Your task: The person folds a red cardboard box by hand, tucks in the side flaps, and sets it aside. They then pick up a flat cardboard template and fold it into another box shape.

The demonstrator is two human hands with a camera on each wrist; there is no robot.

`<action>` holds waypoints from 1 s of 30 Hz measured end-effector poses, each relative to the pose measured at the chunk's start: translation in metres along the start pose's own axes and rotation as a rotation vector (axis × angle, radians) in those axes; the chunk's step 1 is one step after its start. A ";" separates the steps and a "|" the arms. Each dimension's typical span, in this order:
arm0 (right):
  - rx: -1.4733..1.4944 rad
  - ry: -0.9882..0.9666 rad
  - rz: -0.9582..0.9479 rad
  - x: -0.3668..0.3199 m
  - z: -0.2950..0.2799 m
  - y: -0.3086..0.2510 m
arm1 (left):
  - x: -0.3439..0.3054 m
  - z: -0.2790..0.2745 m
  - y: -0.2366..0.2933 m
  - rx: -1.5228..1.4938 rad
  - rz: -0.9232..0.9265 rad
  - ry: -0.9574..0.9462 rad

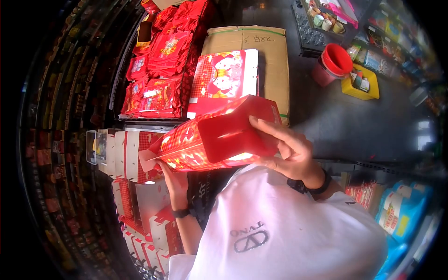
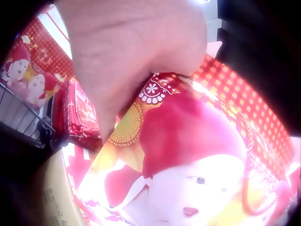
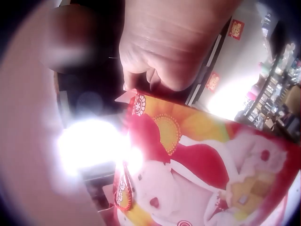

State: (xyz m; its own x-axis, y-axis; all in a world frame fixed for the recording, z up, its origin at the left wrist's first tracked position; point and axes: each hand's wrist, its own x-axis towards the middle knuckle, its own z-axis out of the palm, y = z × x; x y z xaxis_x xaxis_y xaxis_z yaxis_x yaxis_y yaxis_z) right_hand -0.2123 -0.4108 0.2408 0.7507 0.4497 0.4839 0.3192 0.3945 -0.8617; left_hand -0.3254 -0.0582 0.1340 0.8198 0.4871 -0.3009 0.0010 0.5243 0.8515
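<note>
A red checked cardboard gift box (image 1: 186, 140), printed with babies in red hats, is held tilted in front of the white shirt. Its dark red end flaps (image 1: 225, 139) face up toward the head camera. My left hand (image 1: 175, 184) grips the box's left end from below; in the left wrist view the hand (image 2: 136, 42) covers a top corner of the printed panel (image 2: 188, 155). At the other end my right hand (image 1: 289, 149) holds the flaps, fingers over the top and thumb underneath. The right wrist view shows the hand (image 3: 169, 52) bent over the box's upper edge.
Flattened printed box sheets (image 1: 224, 74) lie on a large brown carton (image 1: 275, 60) ahead. Left of it stands a bin of red packets (image 1: 168, 51). More red-and-white boxes (image 1: 140, 154) are stacked at my left. Red buckets (image 1: 337, 58) and a yellow basket (image 1: 361, 86) stand at right.
</note>
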 end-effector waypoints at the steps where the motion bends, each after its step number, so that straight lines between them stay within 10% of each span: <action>1: -0.006 -0.038 -0.003 0.001 0.000 -0.005 | 0.001 0.000 -0.001 -0.010 -0.013 -0.013; 7: 0.372 -0.164 0.090 -0.005 0.018 -0.017 | 0.023 -0.067 -0.037 -0.090 -0.152 -0.306; 30: -0.009 -0.187 -0.281 0.003 0.020 -0.014 | 0.018 -0.082 -0.065 -0.204 -0.199 -0.270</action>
State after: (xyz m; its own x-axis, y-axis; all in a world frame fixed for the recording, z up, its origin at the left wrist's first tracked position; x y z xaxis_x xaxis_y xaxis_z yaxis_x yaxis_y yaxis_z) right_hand -0.2259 -0.3993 0.2570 0.5138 0.4642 0.7214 0.5043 0.5169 -0.6918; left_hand -0.3574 -0.0261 0.0383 0.9364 0.1748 -0.3044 0.0837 0.7311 0.6771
